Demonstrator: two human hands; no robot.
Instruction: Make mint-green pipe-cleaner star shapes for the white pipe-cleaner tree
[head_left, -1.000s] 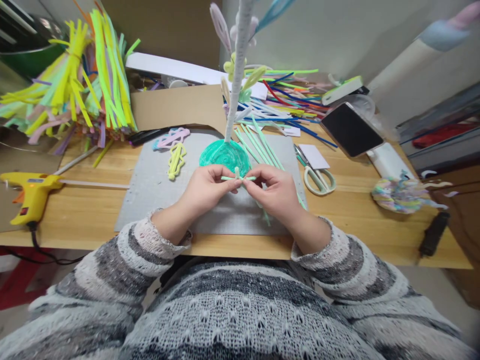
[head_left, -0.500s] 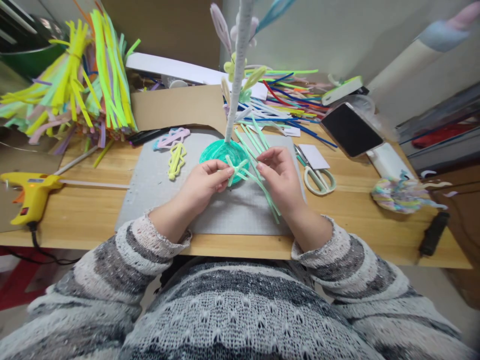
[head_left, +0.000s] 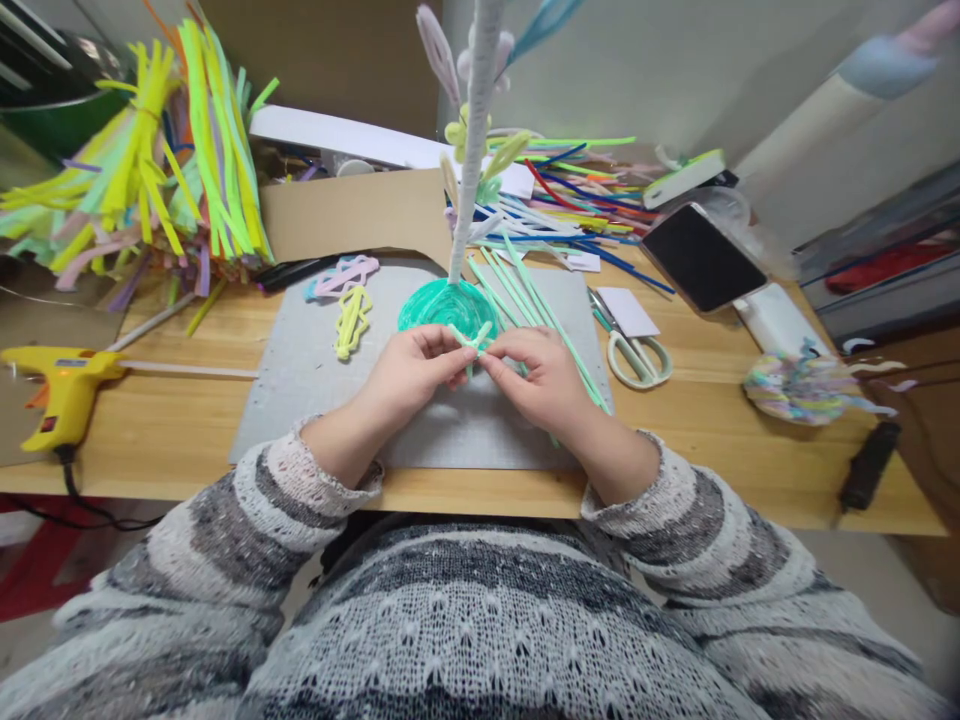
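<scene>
Between both hands is a small piece of bent mint-green pipe cleaner [head_left: 484, 333], its short ends sticking up. My left hand [head_left: 420, 372] pinches it from the left with thumb and forefinger. From the right, the fingertips of my right hand [head_left: 536, 375] close on the same piece, nearly touching the left thumb. Just behind stands a round teal base [head_left: 431, 303] with a white wrapped stem [head_left: 469, 180] rising from it. Loose mint-green pipe cleaners [head_left: 536, 300] lie beside the base, partly under my right hand. Bent yellow [head_left: 351, 325] and purple pipe-cleaner pieces [head_left: 356, 275] rest left on the grey mat [head_left: 300, 400].
Scissors [head_left: 637, 360] and a phone [head_left: 703, 258] lie at right, near a multicoloured fuzzy coil [head_left: 791, 388] and a black-handled tool [head_left: 868, 468]. A yellow glue gun [head_left: 67, 385] lies left. Bundled pipe cleaners [head_left: 150, 160] stand back left; more loose ones [head_left: 592, 195] spread behind.
My right hand has moved left, from the longer strands to the small piece in my left hand. The fingertips of both hands now meet at it.
</scene>
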